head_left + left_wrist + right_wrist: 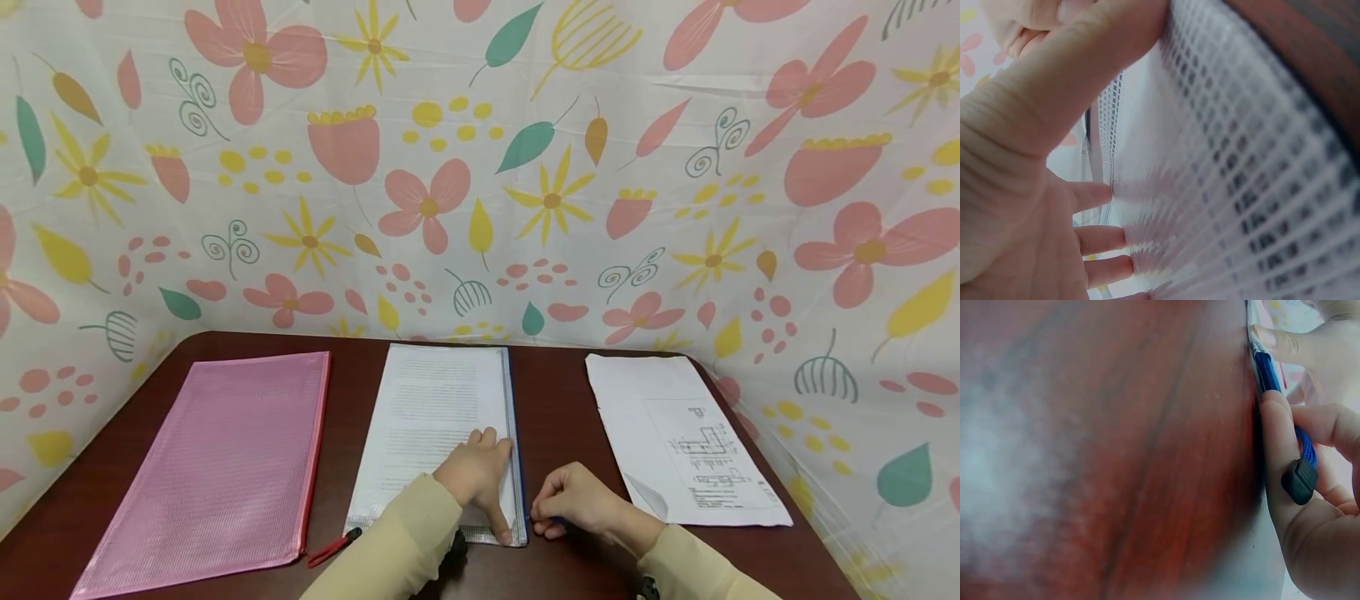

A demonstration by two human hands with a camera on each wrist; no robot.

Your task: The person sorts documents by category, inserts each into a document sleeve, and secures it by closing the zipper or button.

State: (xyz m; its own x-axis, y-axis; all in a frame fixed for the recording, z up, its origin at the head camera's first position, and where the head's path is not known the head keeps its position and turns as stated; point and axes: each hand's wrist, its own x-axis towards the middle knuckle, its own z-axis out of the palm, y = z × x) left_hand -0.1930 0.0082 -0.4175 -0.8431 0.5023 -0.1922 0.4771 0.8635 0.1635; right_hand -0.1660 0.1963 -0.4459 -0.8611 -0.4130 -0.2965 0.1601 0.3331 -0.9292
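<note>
A clear mesh zipper pouch (420, 417) with a blue zipper along its right edge lies in the middle of the table, a printed sheet showing through it. My left hand (478, 473) presses flat on its lower right part, fingers spread and thumb on the near corner. In the left wrist view, straight fingertips (1110, 262) touch the mesh surface. Beside that corner, my right hand (573, 502) pinches the blue zipper pull (1309, 450) between thumb and finger. The pull's dark end (1300, 481) sticks out below the finger in the right wrist view.
A pink mesh pouch (225, 467) with a red zipper lies at the left, its red pull (330, 550) towards the middle. White sheets (637, 408) with a printed drawing lie at the right, one corner curled. A flowered curtain (480, 167) stands behind the dark table (360, 400).
</note>
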